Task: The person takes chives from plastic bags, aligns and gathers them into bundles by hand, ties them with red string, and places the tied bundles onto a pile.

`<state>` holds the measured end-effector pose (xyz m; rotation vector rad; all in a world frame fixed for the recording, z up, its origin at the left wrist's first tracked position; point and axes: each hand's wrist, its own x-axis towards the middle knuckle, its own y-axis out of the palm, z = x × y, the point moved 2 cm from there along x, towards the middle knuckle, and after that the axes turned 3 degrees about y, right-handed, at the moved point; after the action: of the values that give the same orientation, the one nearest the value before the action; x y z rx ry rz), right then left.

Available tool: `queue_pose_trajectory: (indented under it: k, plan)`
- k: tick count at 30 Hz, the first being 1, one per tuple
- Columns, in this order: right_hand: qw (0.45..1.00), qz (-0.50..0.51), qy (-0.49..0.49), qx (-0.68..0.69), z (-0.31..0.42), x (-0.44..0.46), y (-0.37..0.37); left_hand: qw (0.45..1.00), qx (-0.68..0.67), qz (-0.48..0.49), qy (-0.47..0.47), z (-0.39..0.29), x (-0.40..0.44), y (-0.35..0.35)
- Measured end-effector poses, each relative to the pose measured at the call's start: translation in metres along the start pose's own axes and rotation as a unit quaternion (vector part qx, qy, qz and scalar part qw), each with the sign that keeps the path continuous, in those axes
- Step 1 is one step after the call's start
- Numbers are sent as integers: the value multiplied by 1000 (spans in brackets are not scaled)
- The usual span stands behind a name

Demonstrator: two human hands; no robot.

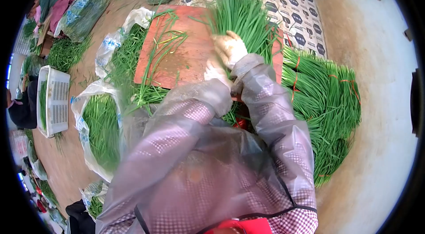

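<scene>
Upper centre: right hand (231, 48), fingers curled round a green bunch (243, 12), seemingly keeping stalks aligned over the red bench (190, 59) | left hand (215, 71) close by, finger closure unclear | banded bundles (327, 101) at right, apparently tied against spreading.

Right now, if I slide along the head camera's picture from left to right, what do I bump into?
White crate → open plastic bag with greens inside → loose green stalks → held bunch of greens → big pile of green bundles tied with orange bands.
</scene>
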<state>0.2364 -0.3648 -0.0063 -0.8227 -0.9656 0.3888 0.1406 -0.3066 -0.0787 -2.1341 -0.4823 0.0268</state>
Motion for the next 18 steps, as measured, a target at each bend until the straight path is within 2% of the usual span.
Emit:
queue_pose_trajectory:
  k: [1,2,3,4,5,9,11,15,17,18]
  plan:
    - [1000,1,-4,1,0,-1,2,999,-34,-4,17,-4,2,-9]
    - [999,10,36,15,-2,-3,3,999,-34,-7,15,-8,3,-17]
    - [996,20,77,30,-4,-5,4,995,-87,-10,41,-13,4,-25]
    - [996,21,75,31,-4,-7,5,988,-139,-12,67,-15,4,-29]
    - [996,27,75,34,-6,-8,5,984,-126,-67,110,-12,3,-24]
    - [997,32,64,41,-7,-8,2,974,-202,-64,83,-10,1,-25]
    - [996,22,62,64,-5,-7,-1,982,-181,26,50,-7,0,-23]
    - [999,19,33,-27,1,-7,-1,979,-191,27,69,-1,6,-27]
    - [996,49,67,-32,-12,-11,9,956,-260,125,44,3,19,-55]
    - [996,49,67,-33,-12,-9,8,941,-305,142,28,18,30,-55]
